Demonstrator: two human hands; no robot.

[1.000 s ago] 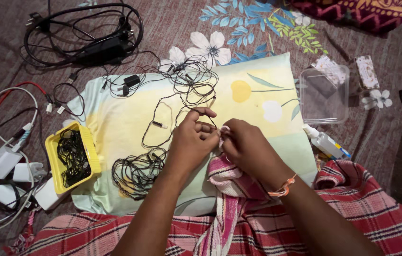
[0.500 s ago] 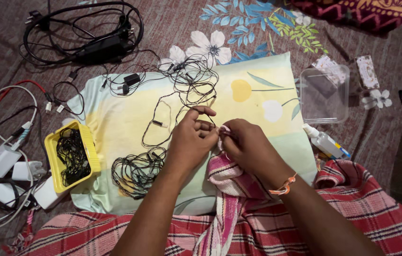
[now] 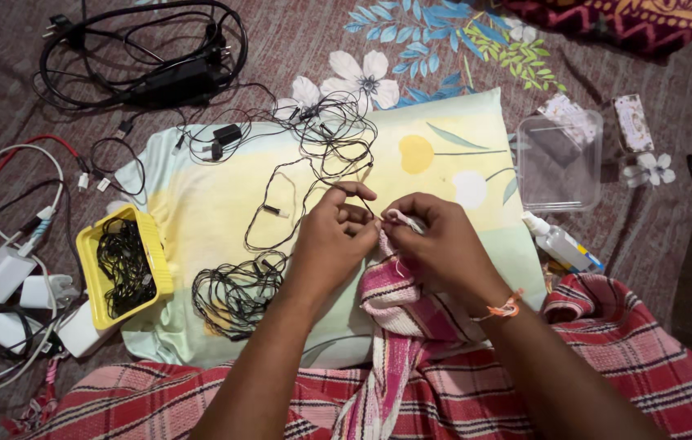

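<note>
- The left hand (image 3: 331, 236) and the right hand (image 3: 436, 240) meet over the near edge of the pale yellow pillow (image 3: 452, 134), fingertips almost touching.
- Left grip: thumb and forefinger pinched narrow on a thin black wire (image 3: 281, 195), at the spot where the strand comes in from the tangle.
- Right grip: fingers curled tight round a small white piece (image 3: 401, 217), seemingly an earbud or plug end; how much of it lies inside the fist cannot be told.
- From the pinch, the wire runs away from the person, up and to the left across the pillow, looping toward the knot of cables (image 3: 334, 134) at the pillow's far edge. Its long axis lies roughly from the hands to that knot.
- The left hand is the nearer of the two to the free run of wire; the right hand lies to the pillow's right side, holding only the end.
- A coiled bundle of black wire (image 3: 236, 289) lies on the pillow just left of the left wrist, apart from it.
- A yellow tray (image 3: 85, 240) with more dark wire in it overlaps the pillow's left edge.
- Beyond the pillow's right edge stands a clear plastic box (image 3: 559, 159), well apart from the hands.
- A pink striped cloth (image 3: 403, 305) lies under the right hand, at the pillow's near edge.
- White chargers (image 3: 4, 273) lie left of the tray.
</note>
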